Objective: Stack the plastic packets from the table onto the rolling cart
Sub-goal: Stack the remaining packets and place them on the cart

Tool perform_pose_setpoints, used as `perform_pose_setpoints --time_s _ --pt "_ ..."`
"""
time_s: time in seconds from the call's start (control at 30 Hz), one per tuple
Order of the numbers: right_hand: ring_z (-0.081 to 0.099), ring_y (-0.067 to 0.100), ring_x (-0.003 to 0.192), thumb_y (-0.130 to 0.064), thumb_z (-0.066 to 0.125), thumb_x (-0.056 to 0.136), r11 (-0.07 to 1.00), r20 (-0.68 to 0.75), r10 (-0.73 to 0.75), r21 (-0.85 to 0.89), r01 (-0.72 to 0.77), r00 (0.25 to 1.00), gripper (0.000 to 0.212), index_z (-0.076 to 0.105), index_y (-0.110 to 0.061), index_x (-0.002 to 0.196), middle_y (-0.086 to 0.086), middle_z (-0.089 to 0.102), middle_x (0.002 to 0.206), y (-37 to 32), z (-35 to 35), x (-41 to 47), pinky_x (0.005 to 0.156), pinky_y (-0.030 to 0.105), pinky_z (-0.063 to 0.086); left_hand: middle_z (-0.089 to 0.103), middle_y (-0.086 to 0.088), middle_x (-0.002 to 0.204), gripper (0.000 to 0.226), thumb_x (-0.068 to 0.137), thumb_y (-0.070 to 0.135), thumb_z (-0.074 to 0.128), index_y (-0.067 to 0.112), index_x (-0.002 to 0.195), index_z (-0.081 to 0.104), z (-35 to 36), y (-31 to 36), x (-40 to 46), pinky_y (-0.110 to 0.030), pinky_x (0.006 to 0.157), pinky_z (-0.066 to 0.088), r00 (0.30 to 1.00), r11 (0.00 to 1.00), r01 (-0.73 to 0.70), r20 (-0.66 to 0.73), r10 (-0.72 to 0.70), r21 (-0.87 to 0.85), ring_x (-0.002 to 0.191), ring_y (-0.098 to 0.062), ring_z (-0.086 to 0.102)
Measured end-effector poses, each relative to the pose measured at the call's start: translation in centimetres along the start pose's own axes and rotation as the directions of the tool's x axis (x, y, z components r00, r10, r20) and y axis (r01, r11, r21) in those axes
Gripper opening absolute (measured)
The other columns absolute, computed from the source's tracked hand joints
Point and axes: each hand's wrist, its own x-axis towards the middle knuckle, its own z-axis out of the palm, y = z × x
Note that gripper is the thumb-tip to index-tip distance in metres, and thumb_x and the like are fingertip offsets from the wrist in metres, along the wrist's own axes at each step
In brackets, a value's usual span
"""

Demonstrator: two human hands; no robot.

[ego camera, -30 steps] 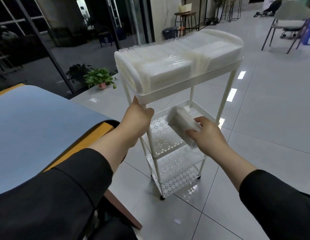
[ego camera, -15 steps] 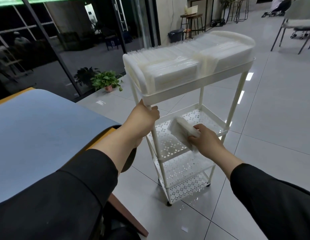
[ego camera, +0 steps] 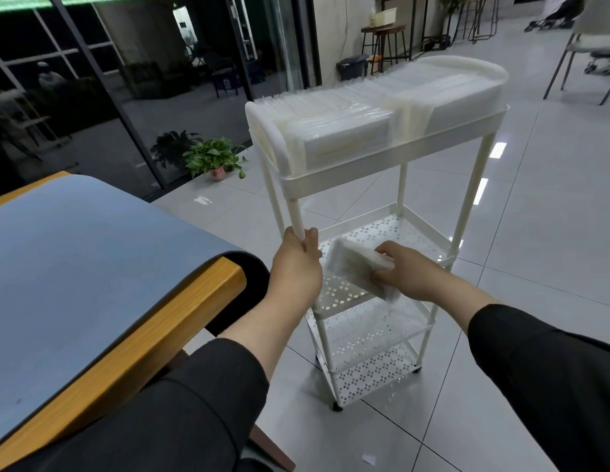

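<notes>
Showing packets (ego camera: 360, 270), seemingly unlabelled

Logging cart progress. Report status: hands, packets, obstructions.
Left hand grips cart post. Right hand holds packet bundle over second shelf. Top tray full of packets. Nothing in the way.

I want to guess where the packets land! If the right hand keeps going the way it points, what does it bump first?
Probably the cart's corner pole that the left hand grips. The right hand points its bundle of packets leftward over the second shelf, though depth is unclear.
</notes>
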Motion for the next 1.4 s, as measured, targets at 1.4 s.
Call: perform_pose_setpoints --time_s 1.4 --pt "0.056 0.030 0.083 -0.030 0.064 0.090 0.994 -0.395 0.097 -0.002 -0.106 0.914 0.039 0.049 -0.014 0.122 0.007 0.058 0.108 -5.2 8.2 -0.3 0.067 0.035 0.044 0.064 -0.003 0.134 0.040 0.111 0.026 0.033 0.008 0.138 0.057 0.2 -9.3 -4.4 -0.028 0.111 0.042 0.968 0.832 0.213 -0.005 -0.250 -0.513 0.127 -0.013 0.059"
